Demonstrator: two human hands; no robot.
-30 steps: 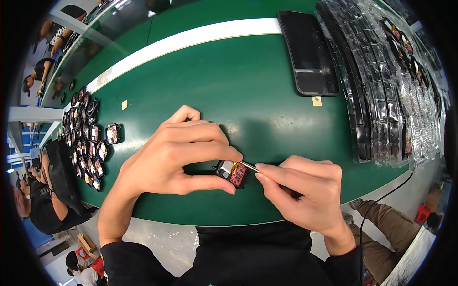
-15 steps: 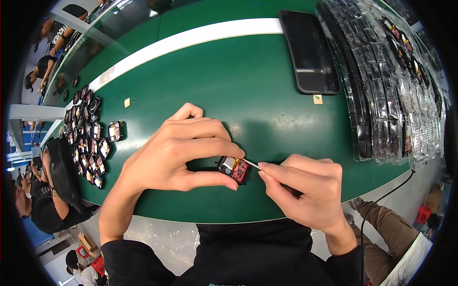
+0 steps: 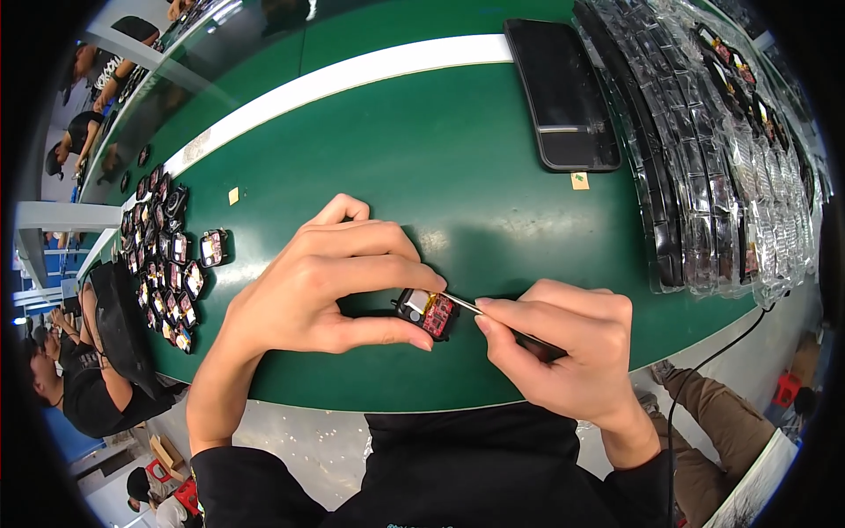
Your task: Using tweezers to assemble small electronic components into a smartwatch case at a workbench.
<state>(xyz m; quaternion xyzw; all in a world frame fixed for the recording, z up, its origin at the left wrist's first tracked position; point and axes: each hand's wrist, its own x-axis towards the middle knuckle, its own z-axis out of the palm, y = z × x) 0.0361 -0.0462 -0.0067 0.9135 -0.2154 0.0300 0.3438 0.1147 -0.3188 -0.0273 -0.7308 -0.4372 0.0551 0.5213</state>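
Note:
My left hand (image 3: 321, 286) pinches a small black device (image 3: 426, 311) with an exposed red circuit board and yellow part, holding it against the green table (image 3: 422, 150). My right hand (image 3: 563, 348) grips thin metal tweezers (image 3: 468, 306) with a black handle. The tweezers' tip touches the top of the open device.
Several small black devices (image 3: 167, 255) lie in a cluster at the left. A black tray (image 3: 563, 92) lies at the back, with stacks of clear plastic trays (image 3: 731, 150) to its right. A small tan square (image 3: 579, 181) lies near the tray. Other people sit at the far left.
Almost nothing differs. The tweezers' tip shifted slightly on the device while both hands stayed in place.

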